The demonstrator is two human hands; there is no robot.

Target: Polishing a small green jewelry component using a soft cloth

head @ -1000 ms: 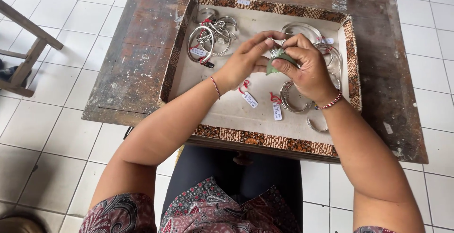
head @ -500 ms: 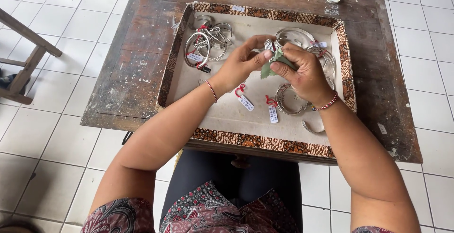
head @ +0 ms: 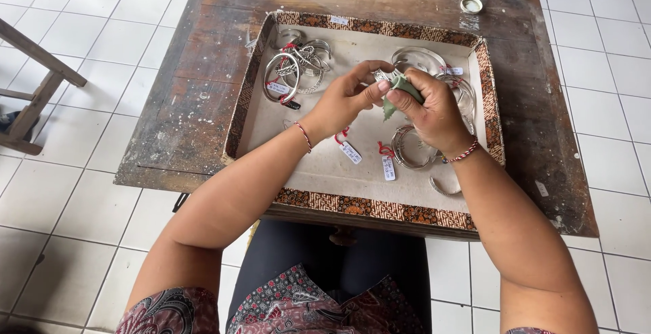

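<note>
1. Fingers (head: 388, 88) of both hands meet over the middle of the tray (head: 380, 206); the right hand (head: 434, 113) is pinched shut on a small green cloth (head: 397, 96).
2. Left hand (head: 342, 100) is clamped on a small silver piece (head: 380, 76), pressed against the cloth; what kind of piece it is I cannot tell.
3. Judging by this, the step in hand is rubbing the piece clean.
4. Tagged silver bangles (head: 291, 69) lie heaped at the tray's far left; more bangles (head: 410, 147) lie just under the right hand.
5. Next, the cloth likely needs a firm, steady grip while the piece is turned.
6. A worn wooden worktop (head: 183, 110) carries the tray.
</note>
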